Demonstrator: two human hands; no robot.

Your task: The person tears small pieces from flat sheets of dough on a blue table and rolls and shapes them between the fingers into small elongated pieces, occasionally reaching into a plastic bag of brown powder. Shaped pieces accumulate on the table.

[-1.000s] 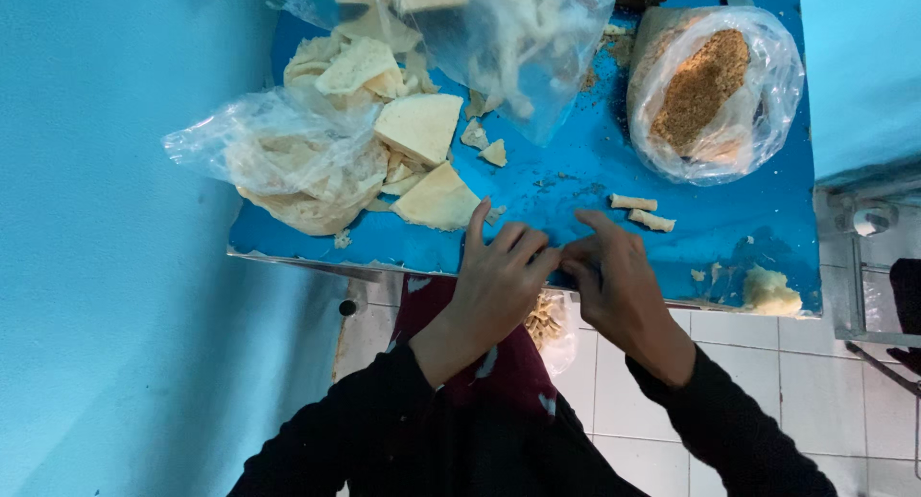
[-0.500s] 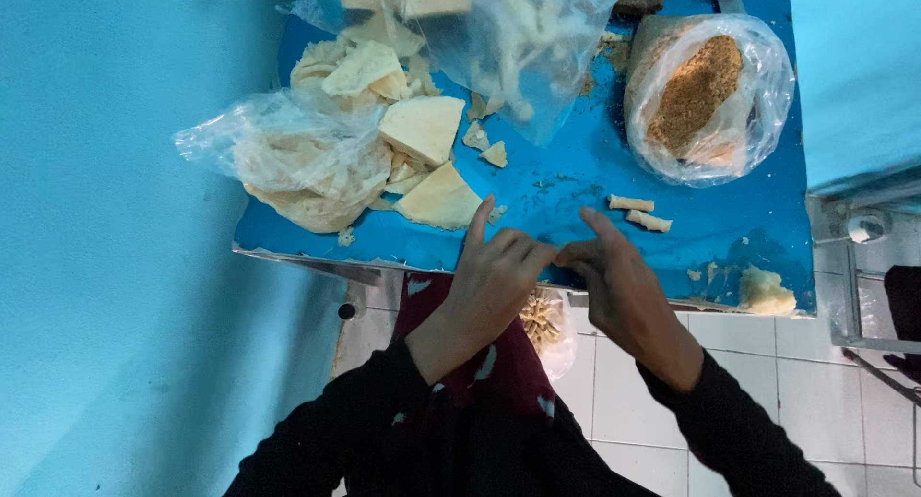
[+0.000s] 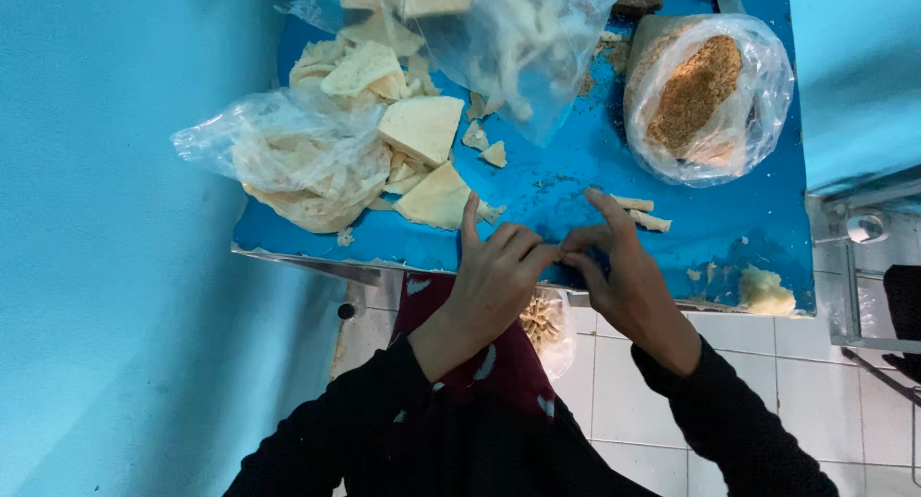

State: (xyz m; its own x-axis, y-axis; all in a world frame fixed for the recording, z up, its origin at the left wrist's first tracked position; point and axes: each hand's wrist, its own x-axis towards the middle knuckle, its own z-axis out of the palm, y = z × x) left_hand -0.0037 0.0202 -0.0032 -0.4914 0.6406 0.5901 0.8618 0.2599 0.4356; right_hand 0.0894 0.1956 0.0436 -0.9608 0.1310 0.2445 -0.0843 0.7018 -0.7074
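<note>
Only the head view to go on here, looking straight down. Both hands meet at the near edge of the blue table (image 3: 672,219), around 6 o'clock in the frame. The left hand (image 3: 494,281) and right hand (image 3: 624,276) have their fingertips pressed together, pinching something tiny between them. I honestly cannot tell what it is, it's hidden by the fingers; my guess is a small bit of the pale dough. The left index finger sticks up, the rest curl in; the right index also points out toward 12 o'clock, with thumb and middle finger closed in the pinch.

Just past the right hand, at about 1 o'clock from it, lie two small rolled sticks (image 3: 641,212) on the table. Looks to me like the step in hand is shaping another one of those.

Around them: flat pale wedge pieces (image 3: 422,128) at 11 o'clock, partly spilling out of a crumpled clear bag (image 3: 288,156); another clear bag (image 3: 518,36) at 12 o'clock; a bag of brown crumbs (image 3: 705,94) at 1 o'clock; a pale lump (image 3: 765,291) at the table edge at 3 o'clock. A bag with small pale bits (image 3: 547,324) hangs below the table near the lap.

Next move, I'd say, calls for a gentle even roll so the piece doesn't snap.
</note>
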